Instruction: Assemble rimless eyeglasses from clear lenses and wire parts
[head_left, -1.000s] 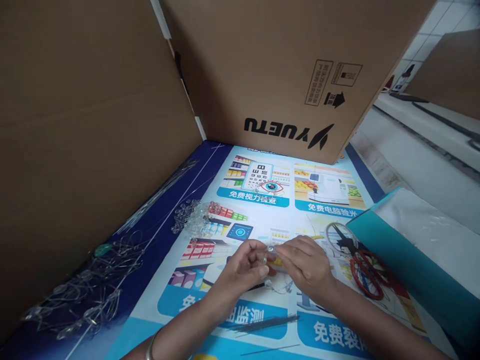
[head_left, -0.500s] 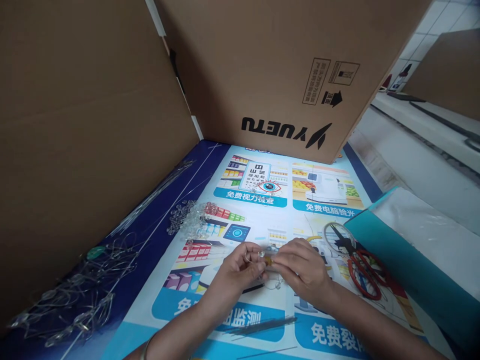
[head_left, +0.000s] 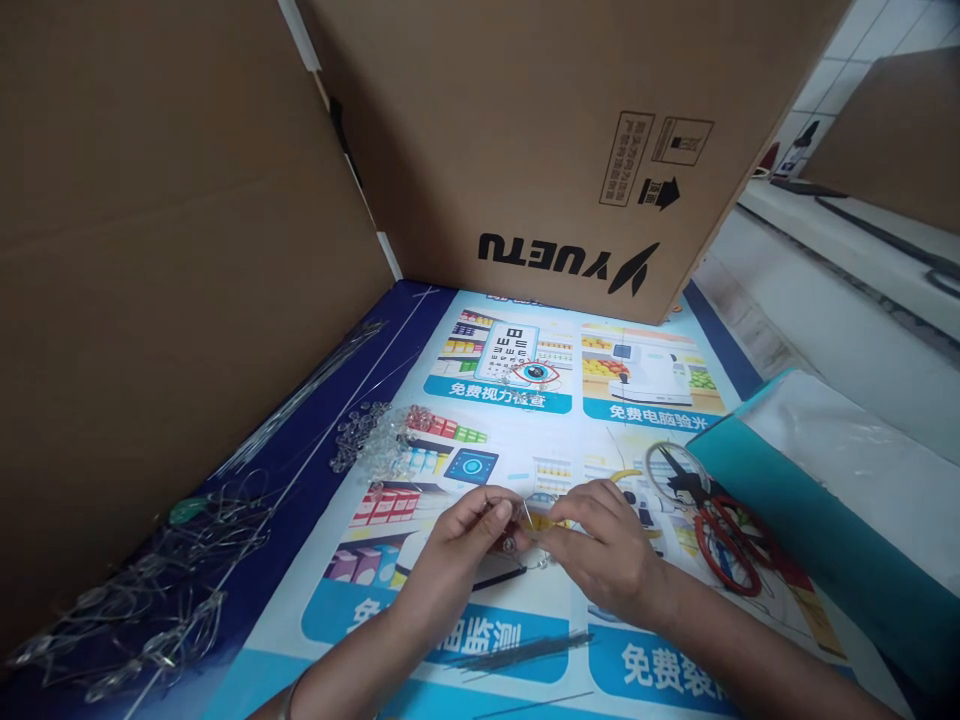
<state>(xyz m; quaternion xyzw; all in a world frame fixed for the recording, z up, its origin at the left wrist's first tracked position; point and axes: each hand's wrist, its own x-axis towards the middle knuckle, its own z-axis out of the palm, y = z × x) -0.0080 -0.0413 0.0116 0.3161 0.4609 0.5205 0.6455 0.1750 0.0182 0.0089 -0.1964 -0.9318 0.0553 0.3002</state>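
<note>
My left hand and my right hand meet over the printed poster mat, fingertips pinched together. Between them is a small clear bead on a thin wire; each hand pinches part of it. A second small clear piece dangles just below the fingers. A loose pile of clear beads lies to the upper left of my left hand. Finished wire-and-bead pieces are heaped at the far left. A short bundle of dark straight wires lies near my wrists.
Red-handled scissors lie right of my right hand, beside a teal folder with a plastic sheet. A large cardboard box stands behind and a cardboard panel walls the left. Long straight wires run along the panel.
Both hands have kept pinching the bead and wire, shifting slightly lower and left in view. My fingers have turned the small piece between them. The view has tilted a little.
</note>
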